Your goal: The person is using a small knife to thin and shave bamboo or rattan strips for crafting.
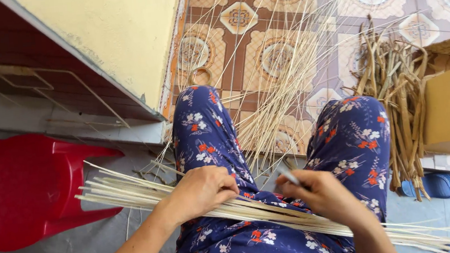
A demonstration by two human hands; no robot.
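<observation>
Patterned floor tiles spread ahead, beside a red plastic stool. Across the lap lay a bundle of pale strips. Left hand curled over it, fingers pressed together; right hand pinched a small blade.

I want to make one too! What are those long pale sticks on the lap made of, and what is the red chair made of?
The pale sticks look like thin split bamboo or rattan: flat, dry, matte and straw-coloured, though which plant is unclear. The left hand presses them on the lap; the right hand pinches a small grey tool. The red chair looks like moulded plastic: one smooth, slightly shiny piece.
</observation>
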